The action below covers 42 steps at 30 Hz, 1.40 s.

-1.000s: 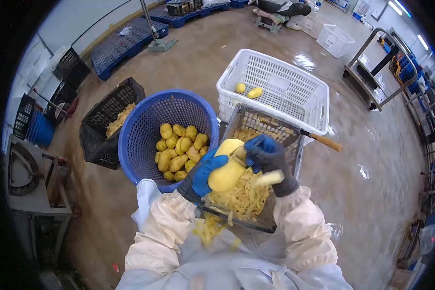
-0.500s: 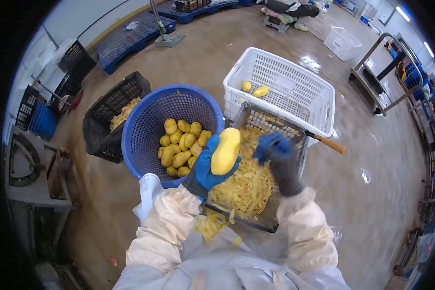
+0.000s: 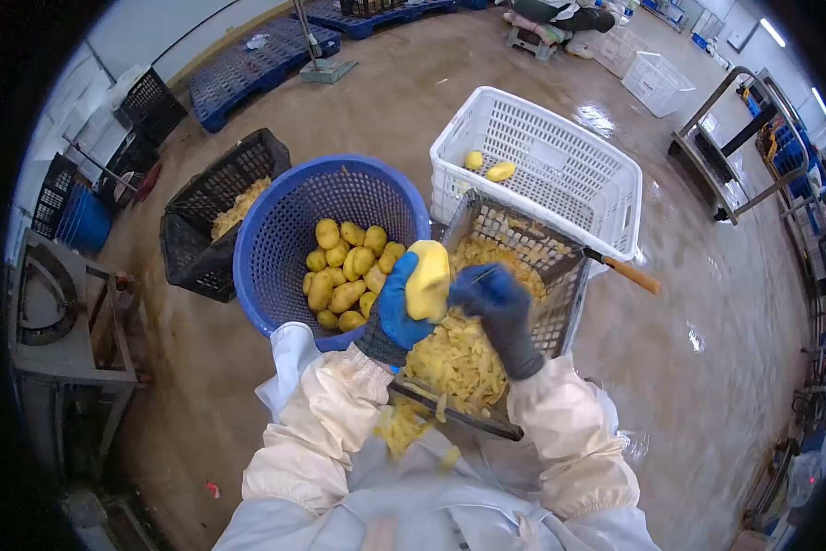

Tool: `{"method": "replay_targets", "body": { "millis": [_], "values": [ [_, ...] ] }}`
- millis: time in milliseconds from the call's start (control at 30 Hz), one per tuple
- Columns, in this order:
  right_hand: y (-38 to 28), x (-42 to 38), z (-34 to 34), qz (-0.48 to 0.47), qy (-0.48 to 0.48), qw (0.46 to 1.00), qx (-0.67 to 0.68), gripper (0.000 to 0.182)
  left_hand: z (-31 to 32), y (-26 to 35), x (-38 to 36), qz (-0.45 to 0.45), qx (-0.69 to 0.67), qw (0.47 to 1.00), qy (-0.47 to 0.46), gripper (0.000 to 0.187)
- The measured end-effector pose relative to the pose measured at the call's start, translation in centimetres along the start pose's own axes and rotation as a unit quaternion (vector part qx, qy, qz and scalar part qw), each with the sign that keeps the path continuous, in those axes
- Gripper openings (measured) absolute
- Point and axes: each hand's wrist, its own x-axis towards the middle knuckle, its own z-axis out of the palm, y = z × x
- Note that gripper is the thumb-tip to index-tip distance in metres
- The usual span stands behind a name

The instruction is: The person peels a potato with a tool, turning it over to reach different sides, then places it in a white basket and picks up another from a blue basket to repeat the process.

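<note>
My left hand (image 3: 399, 312), in a blue glove, is closed around a large potato (image 3: 427, 283) that is mostly peeled and pale yellow. My right hand (image 3: 491, 292), gloved in blue and grey, is curled close to the potato's right side. Motion blurs its fingers, and whatever they grip is too small to make out. Under both hands a dark crate (image 3: 560, 303) holds a heap of potato peelings (image 3: 459, 363). To the left stands a blue basket (image 3: 257, 266) with several unpeeled potatoes (image 3: 347, 292) in it.
A white crate (image 3: 606, 234) behind holds two peeled potatoes (image 3: 500, 172). A knife with a wooden handle (image 3: 631, 275) rests on the dark crate's edge. Another black crate (image 3: 188, 216) stands at left, a trolley (image 3: 734, 184) at right. Part of another person (image 3: 583, 18) shows far back.
My right hand has moved left, up against the potato. The potato has turned in my left hand and shows a different side.
</note>
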Motion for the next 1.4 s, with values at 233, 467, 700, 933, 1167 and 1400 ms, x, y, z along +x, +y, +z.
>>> {"method": "replay_targets", "body": {
  "millis": [233, 467, 700, 933, 1167, 1400],
  "values": [
    [-0.6, 0.3, -0.8, 0.100, -0.076, 0.990, 0.066, 0.010, 3.5, -0.6, -2.1, -0.070, 0.092, 0.993, -0.023, 0.046],
    [-2.8, 2.0, -3.9, 0.091, 0.020, 0.986, 0.138, 0.013, 3.2, 0.2, -3.0, -0.117, 0.138, 0.983, -0.041, 0.049],
    [-1.6, 2.3, -5.5, -0.004, 0.052, 0.987, 0.155, 0.012, 3.0, 0.0, -3.9, -0.107, 0.260, 0.953, -0.116, 0.060],
    [-1.8, 3.0, -7.4, 0.012, 0.110, 0.989, 0.102, 0.015, 3.6, -0.3, -4.0, -0.089, 0.253, 0.959, -0.092, 0.053],
    [-2.6, 2.6, -6.0, 0.027, 0.149, 0.988, -0.025, 0.014, 5.1, -0.7, -3.9, 0.040, 0.451, 0.890, -0.058, 0.045],
    [-4.1, 0.1, -3.1, 0.096, 0.024, 0.985, 0.140, 0.017, 1.7, 0.0, -2.4, -0.158, 0.039, 0.982, -0.092, 0.059]
  ]
}}
